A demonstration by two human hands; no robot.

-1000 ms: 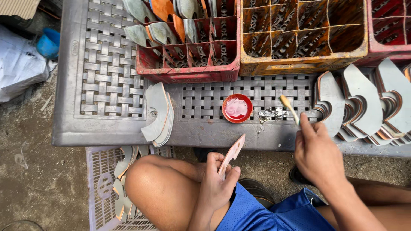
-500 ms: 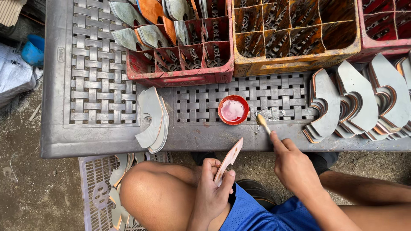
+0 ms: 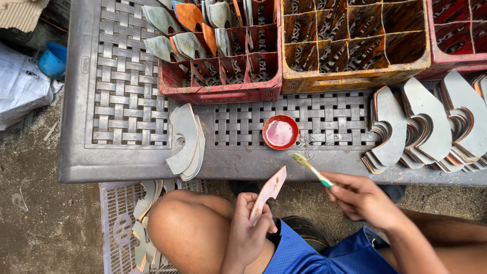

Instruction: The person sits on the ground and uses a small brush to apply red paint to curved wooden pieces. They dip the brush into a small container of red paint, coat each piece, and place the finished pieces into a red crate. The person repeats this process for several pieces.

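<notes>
Pink-edged, the flat curved cardboard-like cutout (image 3: 269, 191) stands clasped in the left hand (image 3: 248, 234) above the knee; its lower end is hidden. The right hand (image 3: 361, 199) pinches a small yellow-green brush (image 3: 310, 169), bristles blurred, near the round red dish (image 3: 280, 132).

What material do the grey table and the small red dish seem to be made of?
Grey table: likely moulded plastic, matte and dusty, with a woven lattice pattern of open slots. Small red dish: possibly plastic or a metal lid; its glossy rim surrounds a pinkish, wet-looking paste.

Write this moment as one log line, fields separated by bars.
left hand: holds curved piece | right hand: holds brush | red dish: on table
</notes>
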